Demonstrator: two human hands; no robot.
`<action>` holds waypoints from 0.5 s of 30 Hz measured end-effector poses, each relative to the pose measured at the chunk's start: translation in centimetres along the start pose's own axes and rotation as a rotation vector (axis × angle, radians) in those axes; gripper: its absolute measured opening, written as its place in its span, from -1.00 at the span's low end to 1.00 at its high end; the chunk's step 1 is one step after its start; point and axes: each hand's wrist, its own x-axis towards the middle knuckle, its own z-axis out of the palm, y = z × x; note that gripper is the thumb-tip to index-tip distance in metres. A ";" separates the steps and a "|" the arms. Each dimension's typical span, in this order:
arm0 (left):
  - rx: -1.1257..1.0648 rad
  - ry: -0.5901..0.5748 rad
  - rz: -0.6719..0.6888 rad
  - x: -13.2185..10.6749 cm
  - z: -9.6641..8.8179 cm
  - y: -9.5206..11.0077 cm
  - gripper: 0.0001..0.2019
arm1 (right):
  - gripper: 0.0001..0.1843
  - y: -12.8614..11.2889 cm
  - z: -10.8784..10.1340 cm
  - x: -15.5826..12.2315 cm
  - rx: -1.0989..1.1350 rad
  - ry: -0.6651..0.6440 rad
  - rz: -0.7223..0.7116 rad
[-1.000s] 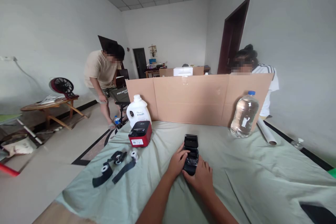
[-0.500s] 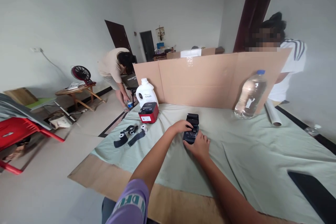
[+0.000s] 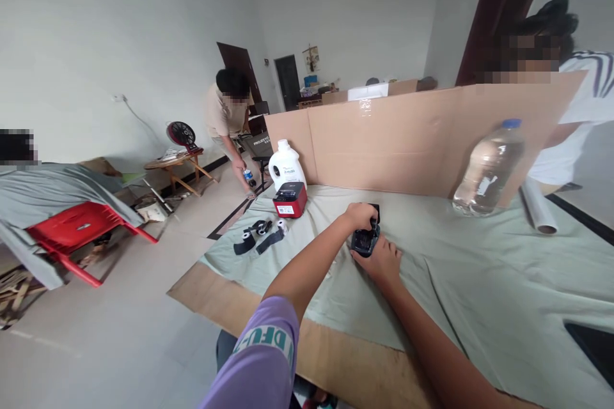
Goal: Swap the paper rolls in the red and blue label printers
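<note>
A small black portable printer [image 3: 363, 243] with its lid raised lies on the pale green cloth [image 3: 336, 307]. My right hand [image 3: 385, 262] is wrapped round its right side and near edge, holding it on the cloth. From above, my left hand [image 3: 362, 215] reaches over the printer's far part. Its fingers are bent and pinched at the inside, near the hinge, and they hide much of the lid. Whether a loose part is between those fingertips is hard to make out. The printer's open bay looks dark.
Black and white label rolls [image 3: 271, 239] lie to the left, near a red and black box [image 3: 290, 200] and a white jug [image 3: 286, 166]. Behind stands a cardboard panel [image 3: 384, 147]. Right are a large water bottle [image 3: 492, 169], a white tube [image 3: 538, 208] and a dark flat object [image 3: 595, 348]. Other people are around.
My view has turned left, so everything appears further right. My left hand has moved over the printer's far part, its fingers drawn up from the bay. My right hand keeps its hold.
</note>
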 end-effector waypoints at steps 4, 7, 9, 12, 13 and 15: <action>-0.083 0.269 -0.094 -6.0 -2.2 -3.2 -0.64 | -0.04 -0.1 -0.3 0.0 -0.004 0.000 -0.007; -0.289 0.617 -0.449 -12.6 -1.9 -7.3 -0.65 | -0.06 -0.2 -0.3 0.1 0.008 -0.008 -0.003; -0.236 0.713 -0.648 -16.6 -0.9 -10.0 -0.70 | -0.06 -0.2 -0.2 0.2 0.015 -0.015 0.004; -0.133 0.710 -0.837 -20.4 1.5 -12.6 -0.73 | -0.07 -0.3 -0.2 0.2 0.024 -0.031 0.016; -0.117 0.685 -0.881 -21.0 2.3 -13.0 -0.73 | -0.07 -0.3 -0.3 0.2 0.026 -0.034 0.019; -0.098 0.643 -0.933 -21.4 3.6 -13.2 -0.71 | -0.07 -0.3 -0.3 0.2 0.030 -0.039 0.021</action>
